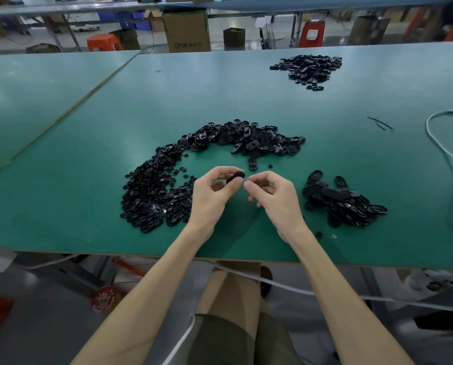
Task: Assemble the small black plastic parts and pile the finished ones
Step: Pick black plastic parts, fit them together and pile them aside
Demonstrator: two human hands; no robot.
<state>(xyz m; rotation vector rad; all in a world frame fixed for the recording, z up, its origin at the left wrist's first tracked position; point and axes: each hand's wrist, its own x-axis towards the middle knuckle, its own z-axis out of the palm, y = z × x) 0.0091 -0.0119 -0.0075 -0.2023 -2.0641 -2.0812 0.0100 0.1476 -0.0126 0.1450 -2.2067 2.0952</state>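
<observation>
My left hand [211,196] pinches a black oval plastic part [235,177] between thumb and fingers, above the green table [88,154]. My right hand [275,196] is beside it, its thumb and forefinger tip meeting at the part's right end; whether they hold a small piece is hidden. A heap of small round black pieces [151,191] lies left of my hands. An arc of larger oval black parts [246,139] stretches behind them. A pile of oval parts [343,204] sits to the right.
Another black pile [308,68] lies far back right. A white cable [446,154] runs along the table's right side, with thin black strips [380,123] nearby. Cardboard boxes [186,30] and red stools [103,42] stand beyond the table. The table's near edge is just below my wrists.
</observation>
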